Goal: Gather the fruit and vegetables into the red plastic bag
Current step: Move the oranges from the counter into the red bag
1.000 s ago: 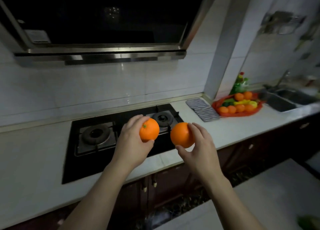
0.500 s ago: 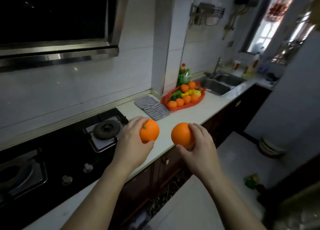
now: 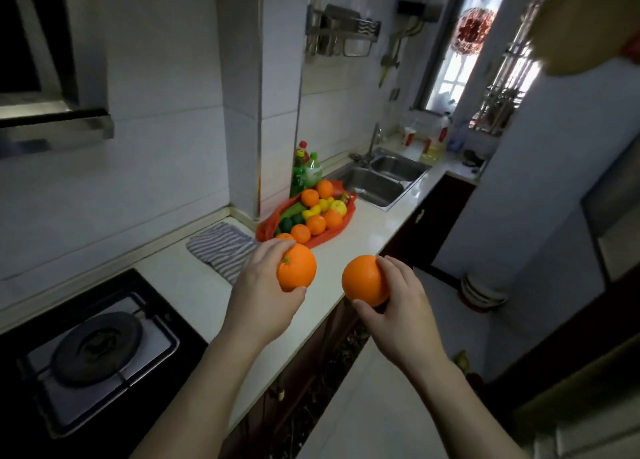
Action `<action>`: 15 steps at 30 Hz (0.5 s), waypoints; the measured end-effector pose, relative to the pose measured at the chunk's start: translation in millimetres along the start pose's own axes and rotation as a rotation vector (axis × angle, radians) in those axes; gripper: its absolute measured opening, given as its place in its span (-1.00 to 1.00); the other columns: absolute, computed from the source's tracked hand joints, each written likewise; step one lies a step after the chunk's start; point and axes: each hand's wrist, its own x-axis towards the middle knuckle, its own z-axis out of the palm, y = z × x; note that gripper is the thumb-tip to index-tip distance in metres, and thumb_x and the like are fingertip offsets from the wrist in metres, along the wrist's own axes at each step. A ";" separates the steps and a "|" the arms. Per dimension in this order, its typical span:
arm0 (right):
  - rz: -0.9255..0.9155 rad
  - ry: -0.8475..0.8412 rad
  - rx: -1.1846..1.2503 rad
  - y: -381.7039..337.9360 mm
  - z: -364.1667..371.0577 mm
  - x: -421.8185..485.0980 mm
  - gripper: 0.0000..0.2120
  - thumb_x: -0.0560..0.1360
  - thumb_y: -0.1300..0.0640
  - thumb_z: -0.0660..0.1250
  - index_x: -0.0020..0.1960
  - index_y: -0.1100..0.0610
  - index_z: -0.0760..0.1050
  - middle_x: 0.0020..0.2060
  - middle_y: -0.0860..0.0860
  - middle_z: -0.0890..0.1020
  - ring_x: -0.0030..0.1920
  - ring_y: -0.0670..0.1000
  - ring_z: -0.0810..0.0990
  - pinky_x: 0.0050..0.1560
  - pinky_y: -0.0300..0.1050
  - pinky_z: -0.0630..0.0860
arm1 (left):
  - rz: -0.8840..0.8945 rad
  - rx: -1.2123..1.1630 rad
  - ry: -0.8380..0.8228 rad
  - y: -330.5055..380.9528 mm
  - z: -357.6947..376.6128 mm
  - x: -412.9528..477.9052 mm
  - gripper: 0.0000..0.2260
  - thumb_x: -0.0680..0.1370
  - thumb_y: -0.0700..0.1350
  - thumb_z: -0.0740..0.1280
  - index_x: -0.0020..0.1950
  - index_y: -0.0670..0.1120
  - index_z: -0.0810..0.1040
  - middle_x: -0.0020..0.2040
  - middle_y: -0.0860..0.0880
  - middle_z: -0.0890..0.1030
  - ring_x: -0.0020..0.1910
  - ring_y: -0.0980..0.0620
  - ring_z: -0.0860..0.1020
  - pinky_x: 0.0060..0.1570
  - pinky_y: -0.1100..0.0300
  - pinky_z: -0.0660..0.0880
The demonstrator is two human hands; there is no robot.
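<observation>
Red bag [image 3: 266, 229], striped cloth [image 3: 221, 247] beside, sink [image 3: 377, 183] beyond

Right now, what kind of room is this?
Most likely a home kitchen. There is a gas stove, a steel sink with a tap, and a counter where a red plastic bag holds fruit and vegetables.

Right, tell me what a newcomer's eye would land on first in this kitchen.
Two bright oranges in the foreground stand out: the left hand grips the left orange, and the right hand grips the right orange. Behind them the red bag lies open on the counter beside the sink, heaped with produce in orange, yellow and green.
</observation>
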 end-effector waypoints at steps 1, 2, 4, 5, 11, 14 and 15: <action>0.012 0.000 0.001 6.6 0.4 8.6 -0.27 0.39 -0.08 0.45 0.46 -0.01 0.22 0.42 -0.07 0.28 0.36 -0.01 0.29 0.32 -0.05 0.35 | 0.005 0.003 -0.010 0.6 7.2 9.1 -0.35 0.36 -0.09 0.53 0.39 0.15 0.37 0.38 0.13 0.35 0.29 0.03 0.41 0.18 -0.04 0.50; 0.024 0.002 0.004 13.0 0.8 17.1 -0.27 0.39 -0.08 0.45 0.46 -0.02 0.22 0.42 -0.07 0.28 0.36 -0.01 0.29 0.32 -0.05 0.35 | 0.008 0.009 -0.021 1.1 14.6 17.6 -0.35 0.36 -0.09 0.53 0.39 0.15 0.36 0.38 0.14 0.35 0.29 0.03 0.41 0.18 -0.03 0.50; 0.042 0.007 0.016 27.8 2.3 35.1 -0.26 0.38 -0.08 0.46 0.46 -0.02 0.22 0.43 -0.07 0.29 0.36 -0.01 0.29 0.32 -0.05 0.35 | 0.010 0.029 -0.036 2.0 30.2 34.2 -0.34 0.36 -0.09 0.53 0.39 0.16 0.36 0.38 0.14 0.35 0.29 0.04 0.40 0.18 0.02 0.48; 0.048 0.006 0.024 36.1 3.7 44.1 -0.26 0.37 -0.08 0.46 0.46 -0.02 0.23 0.42 -0.07 0.29 0.36 -0.01 0.30 0.32 -0.04 0.36 | 0.011 0.042 -0.040 2.7 38.2 42.0 -0.34 0.36 -0.08 0.53 0.39 0.15 0.36 0.38 0.14 0.35 0.28 0.05 0.39 0.18 0.05 0.48; 0.029 -0.008 0.094 92.5 12.0 108.8 -0.25 0.36 -0.08 0.47 0.46 -0.02 0.23 0.40 -0.09 0.30 0.34 -0.01 0.32 0.30 -0.05 0.38 | -0.019 0.109 -0.026 14.1 93.2 90.4 -0.34 0.36 -0.05 0.54 0.40 0.17 0.35 0.39 0.15 0.36 0.28 0.06 0.40 0.17 0.08 0.47; -0.018 -0.021 0.130 127.9 13.3 148.5 -0.25 0.36 -0.07 0.47 0.46 -0.01 0.24 0.40 -0.09 0.31 0.35 -0.03 0.31 0.30 -0.09 0.35 | -0.037 0.147 0.016 25.0 126.5 117.8 -0.35 0.36 -0.04 0.54 0.39 0.16 0.36 0.39 0.15 0.36 0.29 0.07 0.40 0.20 0.08 0.46; -0.031 -0.028 0.142 139.8 12.9 162.3 -0.25 0.36 -0.07 0.48 0.46 -0.01 0.24 0.40 -0.09 0.31 0.35 -0.03 0.31 0.31 -0.11 0.34 | -0.048 0.151 0.039 29.3 137.5 127.1 -0.35 0.36 -0.04 0.53 0.39 0.15 0.36 0.40 0.14 0.35 0.30 0.08 0.40 0.21 0.09 0.45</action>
